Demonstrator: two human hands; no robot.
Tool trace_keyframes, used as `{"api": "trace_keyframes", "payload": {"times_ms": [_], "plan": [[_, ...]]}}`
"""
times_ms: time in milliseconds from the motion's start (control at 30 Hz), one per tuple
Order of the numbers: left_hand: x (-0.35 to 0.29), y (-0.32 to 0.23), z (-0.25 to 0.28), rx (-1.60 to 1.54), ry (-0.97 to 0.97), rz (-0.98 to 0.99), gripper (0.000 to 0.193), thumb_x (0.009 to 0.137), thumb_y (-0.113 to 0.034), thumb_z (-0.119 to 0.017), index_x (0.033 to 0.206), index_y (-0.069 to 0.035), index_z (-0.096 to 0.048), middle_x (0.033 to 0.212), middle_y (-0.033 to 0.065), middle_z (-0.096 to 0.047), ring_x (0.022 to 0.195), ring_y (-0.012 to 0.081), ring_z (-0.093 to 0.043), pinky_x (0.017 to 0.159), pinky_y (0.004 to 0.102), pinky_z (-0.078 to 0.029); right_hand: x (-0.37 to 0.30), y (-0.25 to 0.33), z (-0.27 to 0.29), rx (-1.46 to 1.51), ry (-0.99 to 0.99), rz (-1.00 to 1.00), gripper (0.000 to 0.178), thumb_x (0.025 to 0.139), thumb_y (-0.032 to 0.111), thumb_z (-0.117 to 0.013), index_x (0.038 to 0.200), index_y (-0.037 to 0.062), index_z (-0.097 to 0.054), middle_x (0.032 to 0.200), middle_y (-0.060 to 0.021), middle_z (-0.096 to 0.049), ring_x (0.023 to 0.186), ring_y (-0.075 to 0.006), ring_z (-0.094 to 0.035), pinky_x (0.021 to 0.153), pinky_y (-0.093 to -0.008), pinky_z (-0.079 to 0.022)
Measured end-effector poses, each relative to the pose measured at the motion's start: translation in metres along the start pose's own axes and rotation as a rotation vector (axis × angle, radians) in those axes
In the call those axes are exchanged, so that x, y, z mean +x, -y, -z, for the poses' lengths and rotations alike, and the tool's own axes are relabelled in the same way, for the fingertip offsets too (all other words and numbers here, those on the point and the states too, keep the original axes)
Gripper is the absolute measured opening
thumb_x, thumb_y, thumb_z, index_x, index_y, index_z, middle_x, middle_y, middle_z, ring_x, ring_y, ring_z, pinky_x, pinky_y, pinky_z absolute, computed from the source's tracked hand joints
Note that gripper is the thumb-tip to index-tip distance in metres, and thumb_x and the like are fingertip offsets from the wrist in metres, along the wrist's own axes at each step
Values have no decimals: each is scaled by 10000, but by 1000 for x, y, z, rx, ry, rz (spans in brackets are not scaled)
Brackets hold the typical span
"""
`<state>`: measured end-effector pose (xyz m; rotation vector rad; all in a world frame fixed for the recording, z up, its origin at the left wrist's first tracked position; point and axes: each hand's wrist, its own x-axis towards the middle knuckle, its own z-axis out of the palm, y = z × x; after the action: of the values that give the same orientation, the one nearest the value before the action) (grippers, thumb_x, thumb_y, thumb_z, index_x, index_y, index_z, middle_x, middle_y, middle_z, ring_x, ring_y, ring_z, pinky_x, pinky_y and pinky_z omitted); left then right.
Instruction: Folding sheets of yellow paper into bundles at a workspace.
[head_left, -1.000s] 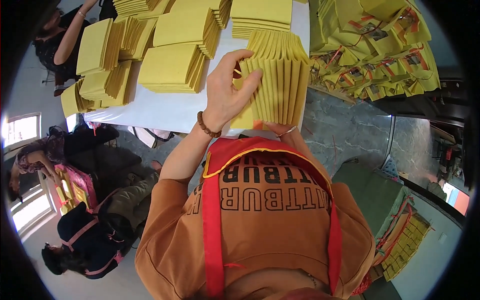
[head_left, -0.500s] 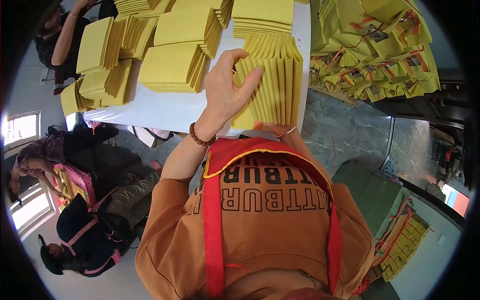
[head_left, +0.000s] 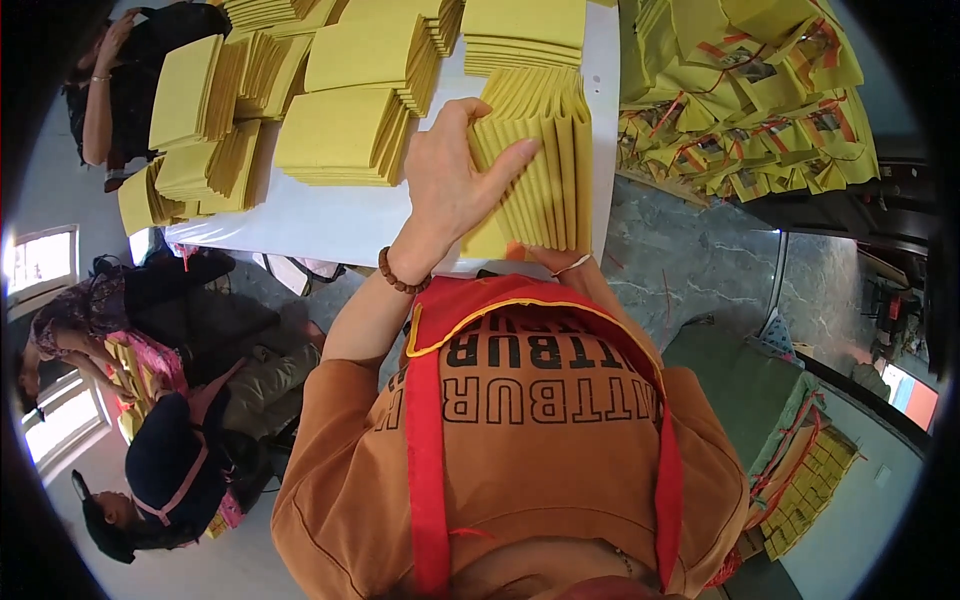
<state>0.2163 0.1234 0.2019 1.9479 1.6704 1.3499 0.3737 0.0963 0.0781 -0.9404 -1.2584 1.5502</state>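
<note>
A row of folded yellow paper packets stands on edge near the front right of the white-covered table, folds facing me. My left hand, with a brown bead bracelet at the wrist, grips the row's left side. Its thumb lies across the folds and its fingers bend round the far left corner. Of my right hand only the part by the wrist shows, with a pale band, at the row's near end; its fingers are hidden. A small orange patch shows at the row's near lower edge.
More stacks of folded yellow paper cover the table's left and far parts. Yellow bundles with red ties are piled beyond the right edge. One person is at the far left; another, in a dark cap, is lower left. Green cover at right.
My left thumb has slid right across the folds, and the row's right side has shifted slightly left. The person at lower left has leaned over; the far-left person's arm has moved.
</note>
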Motion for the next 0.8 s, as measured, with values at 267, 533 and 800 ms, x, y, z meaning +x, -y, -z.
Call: {"api": "trace_keyframes", "payload": {"times_ms": [267, 533, 800], "plan": [[-1, -3, 10, -24, 114, 197, 612, 708, -453, -712, 1042, 14, -501, 819, 156, -594, 720, 277, -597, 649, 354, -454, -3, -9, 2, 772, 106, -108, 506, 900, 385, -486, 1295, 74, -433, 1266, -104, -513, 1159, -254, -494, 1003, -419, -379], [-66, 30, 22, -773, -96, 443, 699, 783, -239, -638, 1321, -8, -256, 1325, 141, -334, 1133, 227, -441, 942, 330, -365, -16, 30, -14, 762, -161, -340, 432, 842, 205, -585, 1217, 31, -460, 1112, -147, -565, 985, -254, -597, 841, -357, -517], [-140, 55, 69, -952, -454, 817, 377, 849, -125, -521, 1187, -21, -390, 1106, 88, -505, 1013, 165, -499, 884, 299, -406, -8, 16, -78, 369, 129, -357, 406, 768, 145, -680, 1117, -2, -537, 1000, -89, -608, 893, -169, -599, 739, -283, -495]]}}
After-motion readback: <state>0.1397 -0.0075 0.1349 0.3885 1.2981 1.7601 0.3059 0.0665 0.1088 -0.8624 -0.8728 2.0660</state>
